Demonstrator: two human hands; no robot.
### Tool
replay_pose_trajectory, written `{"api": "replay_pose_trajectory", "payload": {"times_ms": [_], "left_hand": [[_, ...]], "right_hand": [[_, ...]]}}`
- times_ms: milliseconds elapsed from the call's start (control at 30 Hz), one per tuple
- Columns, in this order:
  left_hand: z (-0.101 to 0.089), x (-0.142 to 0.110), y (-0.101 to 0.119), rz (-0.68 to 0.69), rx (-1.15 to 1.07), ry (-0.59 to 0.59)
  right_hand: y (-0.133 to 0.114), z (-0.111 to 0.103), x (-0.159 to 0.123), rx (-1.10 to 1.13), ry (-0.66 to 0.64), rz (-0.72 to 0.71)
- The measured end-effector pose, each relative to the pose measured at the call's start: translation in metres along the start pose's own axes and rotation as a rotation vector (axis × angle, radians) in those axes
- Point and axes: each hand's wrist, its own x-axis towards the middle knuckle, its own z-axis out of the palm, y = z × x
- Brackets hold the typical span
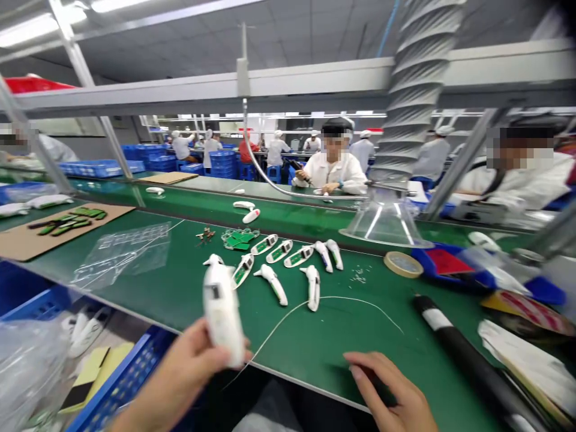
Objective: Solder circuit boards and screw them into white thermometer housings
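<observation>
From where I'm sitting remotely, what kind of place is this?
Most likely an electronics assembly line in a factory: small green circuit boards on the green workbench, workers in white coats and caps behind, and stacked blue crates.

Site: electronics assembly workshop on a factory floor. Long green-topped workbench (180, 288) observed, with green circuit boards (240, 239) and white plastic housings (273, 285) spread on it. Conveyor belt (198, 207) seen running along the bench's far side. Clear extraction hood (384, 219) noted, hung from a ribbed grey duct (420, 90). Workers (333, 162) in white coats and caps seated at parallel lines beyond; blue plastic crates (222, 165) stacked among them. Metal frames (180, 90) and strip lights (40, 27) mounted overhead, beneath a panelled grey ceiling (315, 30).
</observation>
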Motion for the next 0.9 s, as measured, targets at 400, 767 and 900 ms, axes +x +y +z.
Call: {"api": "replay_pose_trajectory", "payload": {"times_ms": [400, 767, 900], "left_hand": [[0.183, 0.069, -0.051, -0.279, 0.092, -0.791], [0.189, 0.087, -0.063, -0.152, 0.183, -0.857], [0.186, 0.087, -0.064, -0.139, 0.190, -0.834]], "right_hand": [[0.010, -0.032, -0.013, 0.252, 0.325, 0.380], [0.016, -0.022, -0.006, -0.054, 0.415, 0.212], [0.013, -0.019, -0.002, -0.036, 0.429, 0.259]]}}
